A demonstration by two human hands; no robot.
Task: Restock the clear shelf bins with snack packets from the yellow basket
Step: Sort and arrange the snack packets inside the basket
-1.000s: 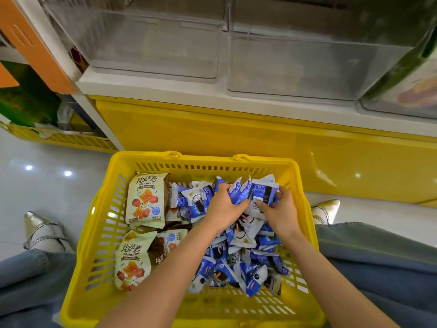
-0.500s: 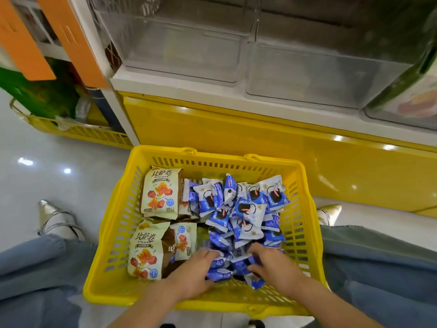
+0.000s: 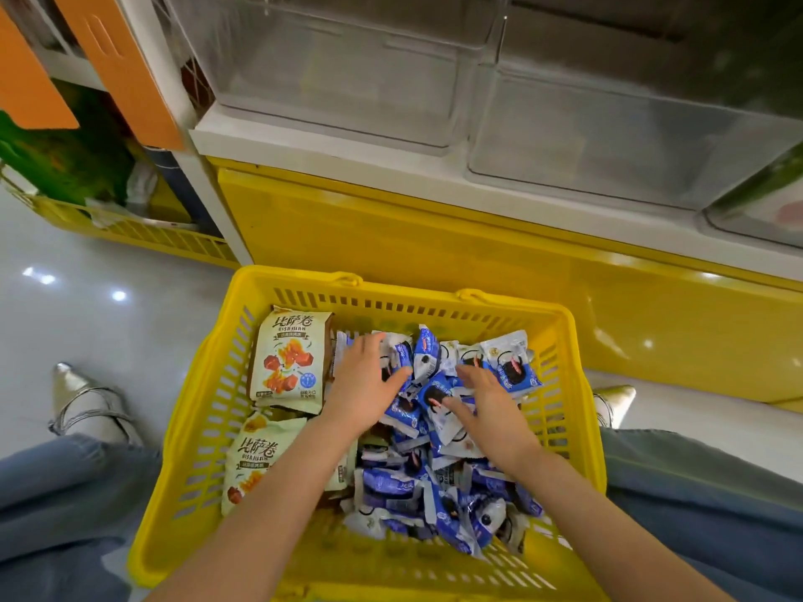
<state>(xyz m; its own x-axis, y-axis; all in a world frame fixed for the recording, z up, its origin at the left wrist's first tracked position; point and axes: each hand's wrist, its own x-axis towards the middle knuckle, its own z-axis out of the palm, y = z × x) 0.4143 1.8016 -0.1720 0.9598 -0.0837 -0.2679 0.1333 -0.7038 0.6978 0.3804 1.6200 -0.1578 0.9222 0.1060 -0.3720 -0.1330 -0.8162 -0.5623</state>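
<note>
A yellow basket (image 3: 195,427) stands on the floor before me. Several small blue-and-white snack packets (image 3: 508,367) fill its right half. Cream packets (image 3: 289,358) with orange pictures lie in its left half. My left hand (image 3: 367,384) rests flat on the blue packets near the basket's far side, fingers straight. My right hand (image 3: 482,397) lies beside it on the same pile, fingers spread. Neither hand holds a packet. Two clear shelf bins (image 3: 347,76) (image 3: 608,136) stand above on a white shelf, with nothing visible inside.
A yellow cabinet front (image 3: 434,236) stands behind the basket. My jeans-clad knees (image 3: 56,506) and pointed silver shoes (image 3: 78,397) flank the basket. Another yellow basket (image 3: 143,232) sits at the left under orange panels (image 3: 126,67). A third bin (image 3: 760,206) with goods is at the far right.
Both hands have moved from the basket's near edge up to the far part of the blue packet pile, and their fingers have spread flat.
</note>
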